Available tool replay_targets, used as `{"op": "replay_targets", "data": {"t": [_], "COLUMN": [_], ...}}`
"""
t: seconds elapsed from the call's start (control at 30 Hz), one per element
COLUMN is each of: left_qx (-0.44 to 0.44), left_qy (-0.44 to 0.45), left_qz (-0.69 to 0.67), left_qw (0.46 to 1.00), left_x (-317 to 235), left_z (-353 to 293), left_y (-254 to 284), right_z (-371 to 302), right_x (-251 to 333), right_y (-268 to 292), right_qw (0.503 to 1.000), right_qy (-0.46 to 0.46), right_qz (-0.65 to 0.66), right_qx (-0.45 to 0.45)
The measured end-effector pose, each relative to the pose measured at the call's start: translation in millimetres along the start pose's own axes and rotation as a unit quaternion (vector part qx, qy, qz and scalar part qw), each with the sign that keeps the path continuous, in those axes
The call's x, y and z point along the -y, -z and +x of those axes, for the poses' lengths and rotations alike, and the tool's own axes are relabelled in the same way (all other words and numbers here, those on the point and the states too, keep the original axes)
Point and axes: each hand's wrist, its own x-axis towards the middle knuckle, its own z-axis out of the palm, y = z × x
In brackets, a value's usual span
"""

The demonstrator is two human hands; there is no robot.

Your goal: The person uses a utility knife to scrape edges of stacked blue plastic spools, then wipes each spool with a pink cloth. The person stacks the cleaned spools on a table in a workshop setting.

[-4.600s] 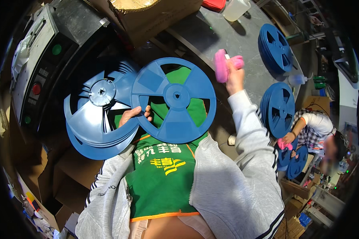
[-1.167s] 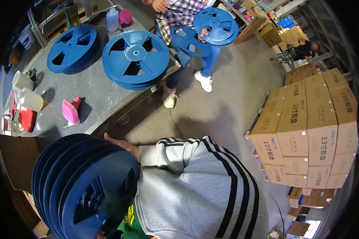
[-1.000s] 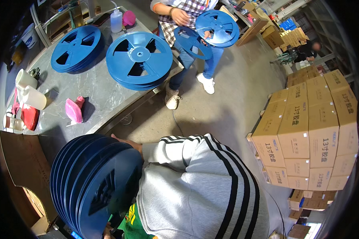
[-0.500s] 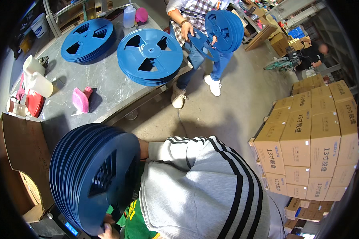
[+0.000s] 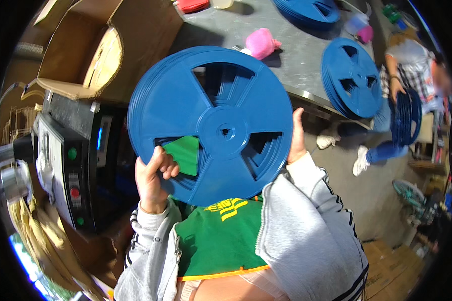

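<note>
In front of my chest is a stack of blue plastic reels [image 5: 226, 183], each with a round hub and three window-like openings. My left hand [image 5: 154, 175] grips the stack at its lower left, fingers curled into one opening. At the opposite rim, my right hand [image 5: 297, 138] supports the stack with the thumb pointing up; its other fingers are mostly hidden behind the reels. Green cloth shows through the opening beside my left hand.
An open cardboard box [image 5: 80, 55] stands at upper left, above a black machine [image 5: 68, 170] with buttons. On the grey table [image 5: 306, 70] lie a pink cloth [image 5: 261, 43] and more blue reels [image 5: 354, 75]. A co-worker [image 5: 412, 65] at right holds reels.
My view has swung left toward the box and machine. The reel stack, earlier seen tilted edge-on, now faces up in front of me, with both hands visible on it.
</note>
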Motion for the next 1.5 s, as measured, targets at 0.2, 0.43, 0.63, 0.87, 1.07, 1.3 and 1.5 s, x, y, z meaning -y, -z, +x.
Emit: {"op": "replay_targets", "data": {"t": [0.2,0.43,0.63,0.87,1.07,1.3,1.5], "left_qx": [0.003,-0.013,-0.026,-0.022,-0.028,-0.03,-0.046], "left_qy": [0.015,0.036,0.047,0.037,0.044,0.057,0.081], "left_qz": [-0.056,-0.075,-0.075,-0.062,-0.071,-0.104,-0.163], "left_qw": [0.998,0.996,0.996,0.997,0.996,0.992,0.982], "left_x": [22.7,43.2,46.8,48.1,50.8,54.5,68.5], "left_z": [0.1,0.9,2.2,0.3,0.5,-1.3,2.6], "left_y": [22.6,51.5,55.1,56.4,63.9,69.6,90.1], "right_z": [-1.0,0.3,-0.3,-0.5,-4.1,-9.5,-26.2], "right_x": [-12.9,-22.4,-22.8,-18.1,-10.5,3.0,10.8], "right_y": [1.0,0.8,-2.2,-3.1,-14.7,-36.7,-88.1], "right_qw": [0.998,0.998,0.997,0.996,0.996,0.988,0.958], "right_qy": [-0.064,-0.064,-0.068,-0.085,-0.04,0.0,0.088], "right_qz": [0.011,-0.016,-0.038,-0.028,-0.077,-0.144,-0.26], "right_qx": [-0.005,-0.006,-0.009,0.014,0.025,0.058,0.079]}}
